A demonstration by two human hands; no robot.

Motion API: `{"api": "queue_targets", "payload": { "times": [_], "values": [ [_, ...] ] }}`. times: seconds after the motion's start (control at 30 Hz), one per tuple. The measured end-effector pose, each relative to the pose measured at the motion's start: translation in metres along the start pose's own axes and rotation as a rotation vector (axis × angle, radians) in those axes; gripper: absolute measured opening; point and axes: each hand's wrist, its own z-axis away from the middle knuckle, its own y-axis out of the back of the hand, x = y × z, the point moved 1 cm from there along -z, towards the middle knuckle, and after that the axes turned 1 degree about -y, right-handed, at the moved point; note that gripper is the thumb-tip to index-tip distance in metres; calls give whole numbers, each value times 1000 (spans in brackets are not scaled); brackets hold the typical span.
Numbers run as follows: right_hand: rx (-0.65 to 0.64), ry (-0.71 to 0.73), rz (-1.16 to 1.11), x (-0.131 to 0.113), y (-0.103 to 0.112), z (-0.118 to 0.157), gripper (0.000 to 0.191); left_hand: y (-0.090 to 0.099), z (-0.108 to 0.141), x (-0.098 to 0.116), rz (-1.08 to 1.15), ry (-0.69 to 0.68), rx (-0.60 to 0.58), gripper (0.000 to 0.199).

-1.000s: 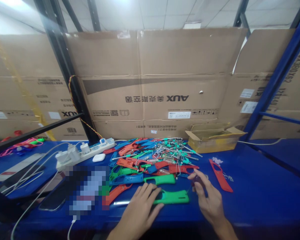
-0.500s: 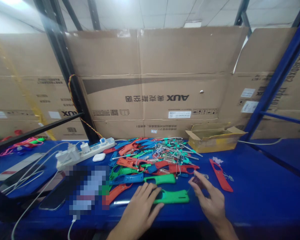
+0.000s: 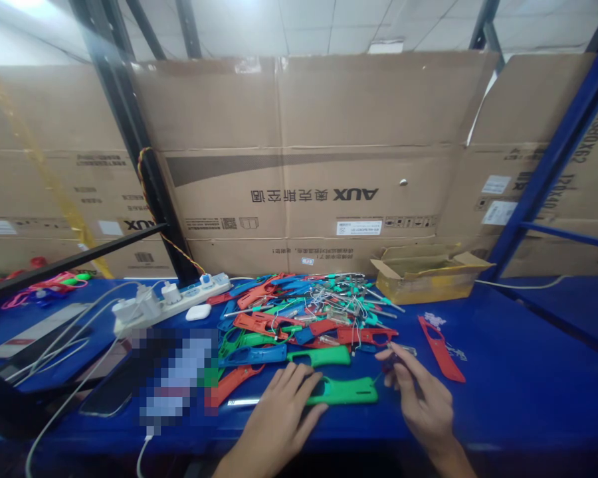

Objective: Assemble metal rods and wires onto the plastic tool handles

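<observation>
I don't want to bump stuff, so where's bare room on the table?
The biggest bare patch of table is right of the red handle piece. A small one lies between that piece, the heap of parts and the open box. It's crowded at the heap, by the power strip, and where the left hand holds the green handle.

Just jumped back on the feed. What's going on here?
A person's left hand holds a green casing against the blue table. The right hand grips a small dark-handled tool at the casing's near-right end; whether its tip touches is too small to tell. Beyond lies a pile of coloured parts, with a red casing piece lying apart on the right.
</observation>
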Motion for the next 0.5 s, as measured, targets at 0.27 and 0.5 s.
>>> {"api": "queue_targets", "payload": {
  "times": [0.27, 0.5],
  "values": [
    [90, -58, -1, 13, 0, 8, 29, 0, 0, 0, -4, -2, -2, 37],
    [-4, 18, -2, 3, 1, -4, 27, -2, 1, -1, -11, -2, -8, 38]
  ]
}}
